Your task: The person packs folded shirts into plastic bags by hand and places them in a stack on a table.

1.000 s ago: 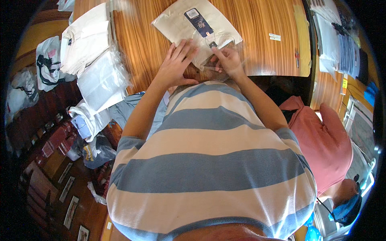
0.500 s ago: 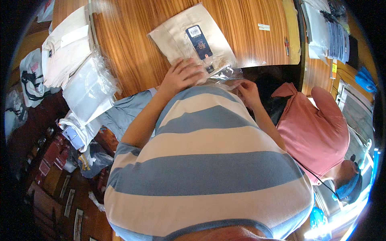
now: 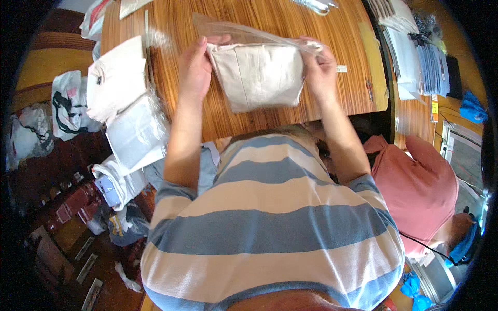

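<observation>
- Two far corners of the bag [image 3: 254, 33] are held: left hand [image 3: 196, 70] gripping one, right hand [image 3: 320, 70] pinching the other.
- The garment [image 3: 259, 78] looks bagged, over the table [image 3: 345, 31]; contact unclear.
- Step, seemingly: handling the bag's loose end; next calls for even tension.
- Half a second ago, a tag faced up; now a plain side shows.

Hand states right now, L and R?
Left hand: closed on the upper left of the clear bag.
Right hand: closed on its upper right.
</observation>
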### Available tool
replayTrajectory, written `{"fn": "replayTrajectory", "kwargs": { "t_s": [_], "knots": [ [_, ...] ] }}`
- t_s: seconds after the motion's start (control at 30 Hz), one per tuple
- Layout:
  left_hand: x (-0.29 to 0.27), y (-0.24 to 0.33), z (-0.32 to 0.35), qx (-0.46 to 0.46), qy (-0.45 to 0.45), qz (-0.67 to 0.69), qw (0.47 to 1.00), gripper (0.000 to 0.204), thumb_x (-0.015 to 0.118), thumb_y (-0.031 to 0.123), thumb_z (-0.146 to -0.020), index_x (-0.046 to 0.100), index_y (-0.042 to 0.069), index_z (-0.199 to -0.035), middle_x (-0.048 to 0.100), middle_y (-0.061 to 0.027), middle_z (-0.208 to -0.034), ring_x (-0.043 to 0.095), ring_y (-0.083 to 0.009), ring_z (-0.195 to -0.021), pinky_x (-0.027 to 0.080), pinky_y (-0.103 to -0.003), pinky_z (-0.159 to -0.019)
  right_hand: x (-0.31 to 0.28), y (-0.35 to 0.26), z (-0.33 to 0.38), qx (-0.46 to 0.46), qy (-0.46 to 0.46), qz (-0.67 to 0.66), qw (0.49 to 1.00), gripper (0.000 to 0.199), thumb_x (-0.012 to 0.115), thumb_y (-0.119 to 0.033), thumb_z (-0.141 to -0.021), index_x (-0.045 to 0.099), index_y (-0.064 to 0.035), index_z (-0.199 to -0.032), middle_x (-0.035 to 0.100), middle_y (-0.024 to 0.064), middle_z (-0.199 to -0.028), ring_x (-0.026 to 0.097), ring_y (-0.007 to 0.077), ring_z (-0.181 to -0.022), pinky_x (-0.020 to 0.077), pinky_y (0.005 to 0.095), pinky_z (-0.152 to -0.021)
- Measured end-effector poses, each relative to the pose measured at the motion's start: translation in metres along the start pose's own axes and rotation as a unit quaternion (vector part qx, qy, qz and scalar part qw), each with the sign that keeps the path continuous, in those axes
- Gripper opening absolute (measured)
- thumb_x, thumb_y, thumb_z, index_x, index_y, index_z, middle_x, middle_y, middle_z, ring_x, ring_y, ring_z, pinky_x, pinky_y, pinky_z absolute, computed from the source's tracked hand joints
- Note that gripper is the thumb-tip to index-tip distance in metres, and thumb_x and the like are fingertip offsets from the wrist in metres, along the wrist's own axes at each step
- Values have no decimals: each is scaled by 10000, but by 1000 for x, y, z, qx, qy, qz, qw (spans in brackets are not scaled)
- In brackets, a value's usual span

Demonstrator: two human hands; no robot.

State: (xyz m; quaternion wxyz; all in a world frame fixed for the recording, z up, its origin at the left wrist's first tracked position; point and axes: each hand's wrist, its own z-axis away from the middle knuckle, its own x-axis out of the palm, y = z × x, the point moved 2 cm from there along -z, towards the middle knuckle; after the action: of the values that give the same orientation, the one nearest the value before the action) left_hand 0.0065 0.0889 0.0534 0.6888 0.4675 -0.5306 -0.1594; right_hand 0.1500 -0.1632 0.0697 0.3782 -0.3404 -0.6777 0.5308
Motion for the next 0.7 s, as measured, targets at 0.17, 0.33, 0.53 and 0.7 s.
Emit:
{"fn": "replayTrajectory", "kwargs": {
  "t_s": [0.17,0.33,0.53,0.7],
  "knots": [
    [13,-36,15,213,237,-352,880,467,621,248,-1056,524,-25,-1423,628,-213,-1399,582,-298,-1326,453,-427,-1108,11,83,13,136,175,-176,959,166,656,-134,-1038,697,-17,-1147,736,55,-1070,666,125,-949,536,276,-829],
    [55,-139,35,116,95,-726,672,664,613,439,-981,506,61,-1516,334,-246,-1640,199,-565,-1512,113,-771,-1174,-41,102,76,374,88,-27,923,203,695,-199,-1015,682,-33,-1130,732,81,-1034,693,181,-943,549,296,-795],
    [46,-164,37,104,-28,-810,577,716,584,510,-977,422,193,-1598,264,-136,-1708,111,-530,-1560,-13,-796,-1162,-94,82,76,16,-12,520,854,268,731,-179,-936,685,-45,-1164,701,160,-1141,665,311,-1115,539,399,-938],
    [35,-139,5,135,-199,-807,539,711,654,470,-936,460,214,-1570,299,-96,-1696,178,-467,-1561,33,-729,-1221,-64,47,7,-169,-335,547,748,320,738,-258,-915,680,-65,-1164,675,146,-1207,608,331,-1219,493,466,-1040]
  ]
}}
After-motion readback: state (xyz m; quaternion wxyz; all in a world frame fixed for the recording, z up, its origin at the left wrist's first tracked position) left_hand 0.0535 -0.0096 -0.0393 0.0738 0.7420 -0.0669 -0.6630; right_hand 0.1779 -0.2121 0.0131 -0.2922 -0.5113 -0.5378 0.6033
